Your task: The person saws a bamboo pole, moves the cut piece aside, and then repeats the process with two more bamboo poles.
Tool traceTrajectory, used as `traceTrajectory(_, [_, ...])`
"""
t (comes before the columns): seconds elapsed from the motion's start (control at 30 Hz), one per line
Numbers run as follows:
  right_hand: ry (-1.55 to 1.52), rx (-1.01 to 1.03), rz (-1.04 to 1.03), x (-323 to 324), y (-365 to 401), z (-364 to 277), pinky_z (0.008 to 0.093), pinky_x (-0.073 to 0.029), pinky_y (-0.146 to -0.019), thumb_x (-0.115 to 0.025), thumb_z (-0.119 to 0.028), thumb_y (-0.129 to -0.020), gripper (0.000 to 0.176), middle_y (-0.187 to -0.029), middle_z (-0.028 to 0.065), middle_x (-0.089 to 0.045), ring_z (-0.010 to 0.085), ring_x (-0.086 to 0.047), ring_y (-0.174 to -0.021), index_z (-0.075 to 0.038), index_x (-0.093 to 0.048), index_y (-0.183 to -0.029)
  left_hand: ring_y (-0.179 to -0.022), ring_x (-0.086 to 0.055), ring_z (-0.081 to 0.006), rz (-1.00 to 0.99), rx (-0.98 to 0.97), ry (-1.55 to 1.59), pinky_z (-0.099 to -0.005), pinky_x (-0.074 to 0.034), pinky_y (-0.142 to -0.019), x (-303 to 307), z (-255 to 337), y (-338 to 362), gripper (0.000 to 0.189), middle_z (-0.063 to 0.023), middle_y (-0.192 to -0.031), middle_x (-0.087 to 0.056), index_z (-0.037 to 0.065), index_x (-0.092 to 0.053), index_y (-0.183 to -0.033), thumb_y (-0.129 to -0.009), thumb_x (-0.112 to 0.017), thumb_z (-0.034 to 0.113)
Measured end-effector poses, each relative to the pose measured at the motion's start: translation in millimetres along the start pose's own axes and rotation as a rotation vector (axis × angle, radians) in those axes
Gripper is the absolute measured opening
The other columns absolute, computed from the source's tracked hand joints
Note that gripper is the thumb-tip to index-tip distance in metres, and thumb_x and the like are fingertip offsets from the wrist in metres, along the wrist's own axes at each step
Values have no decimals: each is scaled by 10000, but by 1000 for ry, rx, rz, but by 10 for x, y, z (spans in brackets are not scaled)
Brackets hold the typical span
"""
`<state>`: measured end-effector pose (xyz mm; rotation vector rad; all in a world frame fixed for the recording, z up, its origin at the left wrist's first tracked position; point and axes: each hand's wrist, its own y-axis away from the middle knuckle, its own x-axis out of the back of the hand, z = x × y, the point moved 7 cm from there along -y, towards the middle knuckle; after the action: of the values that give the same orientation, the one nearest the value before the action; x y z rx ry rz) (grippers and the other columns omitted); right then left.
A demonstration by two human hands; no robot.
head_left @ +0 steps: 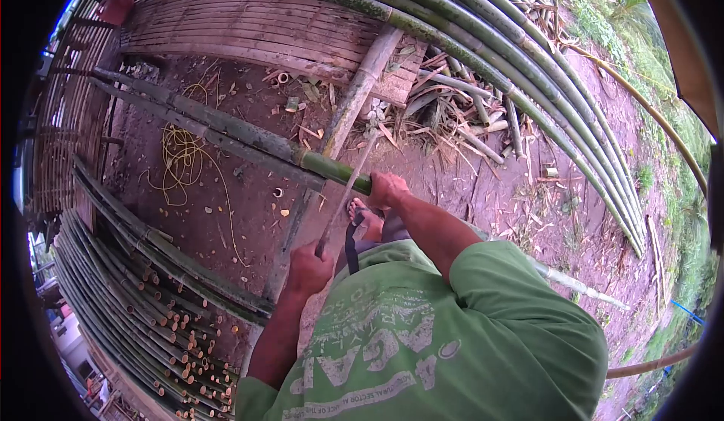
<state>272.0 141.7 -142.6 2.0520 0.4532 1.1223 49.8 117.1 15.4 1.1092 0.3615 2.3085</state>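
My left hand [308, 269] is closed around the handle of a long thin blade [348, 183], which slants up and away across a bamboo pole. My right hand [388, 190] grips that long green bamboo pole [226, 131] where the blade crosses it. The pole runs from the upper left down to my hand and comes out pale behind my green-shirted body at the right. A sandalled foot [366, 221] stands on the dirt just below my right hand. The blade's tip is hard to make out against the litter.
Bundled bamboo poles [528, 74] curve along the top right, and another stack of cut poles [143, 293] lies at the lower left. A split-bamboo mat [249, 14] lies at the top. Yellow cord [181, 157], chips and husks litter the bare dirt [467, 187].
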Motion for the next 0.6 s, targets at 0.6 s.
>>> traceTrajectory(0.6, [33, -16, 57, -49, -163, 31, 413, -521, -862, -717, -251, -634, 460, -1029, 147, -679, 317, -652, -986, -101, -655, -1064, -629, -581, -440, -24, 135, 25, -468, -458, -576, 352, 203, 579, 134, -249, -639, -562, -12, -551, -703, -761, -563, 107])
